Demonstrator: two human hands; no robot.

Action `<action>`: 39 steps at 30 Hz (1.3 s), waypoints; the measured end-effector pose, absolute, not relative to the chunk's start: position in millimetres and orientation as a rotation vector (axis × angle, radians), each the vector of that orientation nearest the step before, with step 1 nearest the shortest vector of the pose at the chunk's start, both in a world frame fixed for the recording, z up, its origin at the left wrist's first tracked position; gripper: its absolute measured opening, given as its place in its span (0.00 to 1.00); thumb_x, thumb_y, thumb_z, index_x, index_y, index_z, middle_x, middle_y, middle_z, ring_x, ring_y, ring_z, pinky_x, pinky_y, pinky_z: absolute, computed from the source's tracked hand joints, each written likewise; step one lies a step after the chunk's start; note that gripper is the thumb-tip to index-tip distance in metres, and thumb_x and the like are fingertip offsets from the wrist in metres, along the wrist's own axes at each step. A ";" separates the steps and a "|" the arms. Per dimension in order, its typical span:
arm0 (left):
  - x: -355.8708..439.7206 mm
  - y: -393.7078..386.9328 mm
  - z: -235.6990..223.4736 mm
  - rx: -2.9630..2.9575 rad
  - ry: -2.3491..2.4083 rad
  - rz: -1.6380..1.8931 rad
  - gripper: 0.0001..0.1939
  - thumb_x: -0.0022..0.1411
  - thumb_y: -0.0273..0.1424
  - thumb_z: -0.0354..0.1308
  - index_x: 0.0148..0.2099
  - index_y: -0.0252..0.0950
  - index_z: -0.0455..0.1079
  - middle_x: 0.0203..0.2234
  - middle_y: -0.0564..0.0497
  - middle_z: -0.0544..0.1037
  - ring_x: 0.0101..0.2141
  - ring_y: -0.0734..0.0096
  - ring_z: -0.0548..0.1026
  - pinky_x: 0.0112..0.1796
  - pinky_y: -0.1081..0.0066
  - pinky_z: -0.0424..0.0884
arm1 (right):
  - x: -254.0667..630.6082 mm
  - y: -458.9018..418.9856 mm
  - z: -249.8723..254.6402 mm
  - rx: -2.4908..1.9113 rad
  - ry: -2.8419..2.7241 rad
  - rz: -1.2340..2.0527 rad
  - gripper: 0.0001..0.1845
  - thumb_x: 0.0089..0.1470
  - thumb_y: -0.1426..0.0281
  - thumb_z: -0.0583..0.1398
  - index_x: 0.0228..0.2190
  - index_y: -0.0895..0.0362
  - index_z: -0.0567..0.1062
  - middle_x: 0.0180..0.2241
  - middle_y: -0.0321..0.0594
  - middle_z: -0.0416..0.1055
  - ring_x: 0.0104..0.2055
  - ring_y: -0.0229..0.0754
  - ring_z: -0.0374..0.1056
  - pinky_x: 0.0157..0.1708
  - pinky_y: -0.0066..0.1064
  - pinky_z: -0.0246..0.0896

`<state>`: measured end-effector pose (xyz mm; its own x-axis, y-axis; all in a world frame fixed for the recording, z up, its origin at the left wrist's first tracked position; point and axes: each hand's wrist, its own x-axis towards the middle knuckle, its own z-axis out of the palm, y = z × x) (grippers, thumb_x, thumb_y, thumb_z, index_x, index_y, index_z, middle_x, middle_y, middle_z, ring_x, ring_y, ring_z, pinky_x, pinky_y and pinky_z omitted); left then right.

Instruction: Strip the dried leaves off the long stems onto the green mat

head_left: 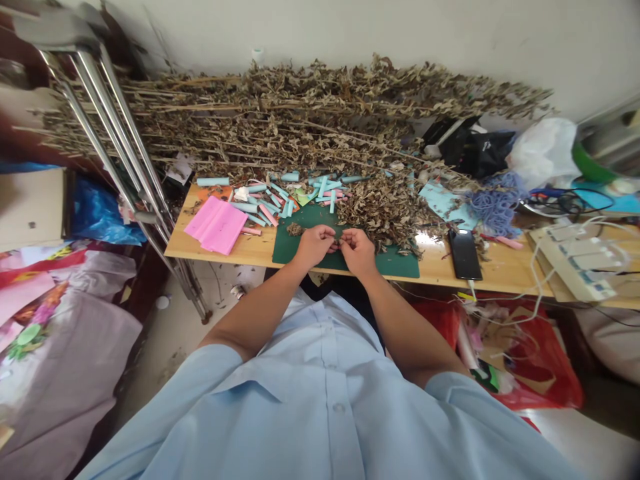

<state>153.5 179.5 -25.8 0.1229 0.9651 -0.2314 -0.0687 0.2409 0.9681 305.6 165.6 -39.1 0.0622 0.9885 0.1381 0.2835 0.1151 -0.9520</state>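
My left hand (317, 245) and my right hand (359, 251) meet over a green cutting mat (400, 264), their thumbs and fingers pinched together. Small brown bits of dried leaf show between the fingertips, mostly hidden by them. Just beyond my right hand spreads a loose heap of dried leaves (385, 207). A small clump of dried leaf (295, 229) lies on the mat to the left of my left hand. Behind the mat are several rolled tubes of blue and pink paper (270, 200). Pink paper sheets (216, 225) rest left of the mat.
Long bundles of dried leafy stalks (300, 113) lie along the wall. A phone (465, 254) with a cable and a white power strip (575, 260) are on the right. Blue-violet yarn (497, 200) sits behind the phone. Metal crutches (120, 133) lean at the table's left end.
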 end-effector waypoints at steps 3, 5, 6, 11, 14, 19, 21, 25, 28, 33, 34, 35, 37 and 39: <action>153.6 180.1 -26.5 1.003 1.169 0.984 0.07 0.57 0.20 0.58 0.40 0.31 0.71 0.25 0.52 0.78 0.24 0.74 0.79 0.28 0.74 0.77 | 306.0 170.0 -40.5 -1.371 -1.252 0.968 0.16 0.51 0.63 0.63 0.41 0.55 0.71 0.34 0.39 0.74 0.30 0.40 0.71 0.34 0.35 0.72; 154.0 179.9 -26.5 1.011 1.174 0.981 0.07 0.58 0.21 0.58 0.40 0.31 0.71 0.26 0.52 0.78 0.25 0.73 0.79 0.28 0.74 0.77 | 306.1 171.1 -40.7 -1.364 -1.257 0.950 0.14 0.50 0.64 0.64 0.39 0.56 0.73 0.33 0.38 0.75 0.30 0.40 0.71 0.34 0.35 0.71; 154.4 179.7 -26.3 1.021 1.181 0.982 0.07 0.57 0.21 0.58 0.40 0.32 0.71 0.26 0.52 0.78 0.26 0.73 0.79 0.28 0.74 0.77 | 306.2 170.9 -40.6 -1.367 -1.296 0.919 0.12 0.50 0.64 0.64 0.37 0.56 0.74 0.32 0.38 0.75 0.30 0.40 0.71 0.34 0.34 0.71; 156.1 178.3 -21.3 1.038 1.246 0.972 0.07 0.56 0.20 0.57 0.39 0.32 0.71 0.26 0.52 0.78 0.27 0.72 0.79 0.27 0.75 0.77 | 307.0 166.4 -38.3 -1.345 -1.543 0.728 0.07 0.55 0.68 0.61 0.34 0.54 0.80 0.33 0.39 0.78 0.35 0.42 0.73 0.42 0.38 0.71; 156.3 178.4 -17.5 1.015 1.267 0.970 0.07 0.56 0.20 0.58 0.38 0.33 0.71 0.25 0.53 0.77 0.27 0.72 0.79 0.28 0.75 0.77 | 306.8 164.8 -36.2 -1.247 -1.626 0.665 0.08 0.57 0.69 0.60 0.35 0.52 0.81 0.39 0.40 0.79 0.43 0.44 0.74 0.49 0.41 0.70; 156.2 178.8 -14.2 0.987 1.311 0.991 0.07 0.56 0.22 0.58 0.38 0.32 0.73 0.25 0.52 0.76 0.25 0.73 0.77 0.27 0.73 0.78 | 304.6 163.0 -33.1 -1.174 -1.749 0.614 0.09 0.58 0.68 0.61 0.38 0.52 0.82 0.42 0.42 0.78 0.46 0.45 0.73 0.51 0.43 0.70; 156.1 178.5 -13.6 0.993 1.307 0.982 0.07 0.57 0.22 0.58 0.39 0.32 0.74 0.26 0.51 0.77 0.26 0.72 0.78 0.27 0.73 0.78 | 304.1 162.4 -33.5 -1.183 -1.762 0.589 0.09 0.58 0.68 0.60 0.38 0.52 0.81 0.42 0.43 0.77 0.46 0.45 0.73 0.51 0.42 0.70; 155.0 177.5 -13.4 1.028 1.264 0.947 0.09 0.57 0.22 0.57 0.42 0.32 0.73 0.29 0.50 0.79 0.30 0.71 0.79 0.28 0.74 0.78 | 305.3 162.7 -36.2 -1.217 -1.745 0.562 0.10 0.59 0.71 0.58 0.37 0.52 0.81 0.41 0.42 0.77 0.46 0.45 0.73 0.51 0.42 0.69; 153.9 177.6 -14.5 1.027 1.231 0.931 0.10 0.57 0.22 0.58 0.43 0.31 0.72 0.29 0.49 0.80 0.30 0.71 0.80 0.28 0.75 0.78 | 306.3 163.2 -37.6 -1.252 -1.698 0.581 0.09 0.58 0.70 0.58 0.36 0.53 0.80 0.40 0.42 0.78 0.44 0.45 0.74 0.50 0.41 0.69; 153.3 178.7 -19.2 1.032 1.216 0.945 0.08 0.58 0.22 0.59 0.42 0.30 0.73 0.28 0.50 0.80 0.26 0.73 0.79 0.28 0.75 0.77 | 304.9 162.6 -38.9 -1.342 -1.530 0.727 0.12 0.56 0.66 0.61 0.42 0.55 0.76 0.36 0.41 0.78 0.35 0.43 0.74 0.41 0.38 0.72; 153.2 178.8 -20.3 1.041 1.211 0.953 0.08 0.59 0.23 0.59 0.42 0.30 0.73 0.28 0.50 0.80 0.26 0.73 0.79 0.28 0.74 0.77 | 304.5 162.4 -39.3 -1.338 -1.513 0.751 0.13 0.56 0.65 0.61 0.43 0.55 0.75 0.36 0.41 0.78 0.35 0.43 0.74 0.41 0.38 0.72; 153.0 179.0 -21.3 1.051 1.203 0.957 0.08 0.59 0.23 0.59 0.42 0.30 0.74 0.28 0.50 0.80 0.26 0.74 0.79 0.29 0.74 0.77 | 304.3 162.1 -39.8 -1.328 -1.508 0.767 0.14 0.56 0.64 0.61 0.44 0.55 0.74 0.36 0.41 0.78 0.36 0.43 0.75 0.41 0.38 0.72; 152.3 179.6 -22.9 1.064 1.186 0.951 0.07 0.58 0.23 0.59 0.40 0.30 0.75 0.27 0.50 0.80 0.26 0.74 0.79 0.30 0.74 0.78 | 304.3 161.6 -40.5 -1.311 -1.526 0.778 0.15 0.56 0.64 0.61 0.45 0.55 0.74 0.36 0.42 0.78 0.36 0.43 0.75 0.42 0.38 0.72; 151.6 180.3 -23.9 1.062 1.181 0.938 0.06 0.57 0.21 0.59 0.37 0.30 0.75 0.26 0.51 0.80 0.25 0.75 0.78 0.30 0.74 0.78 | 304.6 161.1 -40.8 -1.305 -1.554 0.777 0.15 0.56 0.64 0.61 0.45 0.54 0.73 0.37 0.42 0.78 0.37 0.43 0.75 0.43 0.39 0.72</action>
<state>151.6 180.3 -23.9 0.1510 0.9578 -0.2445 -0.0214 0.2504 0.9679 304.6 161.1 -40.8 -0.0017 0.9676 0.2527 0.3781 0.2345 -0.8956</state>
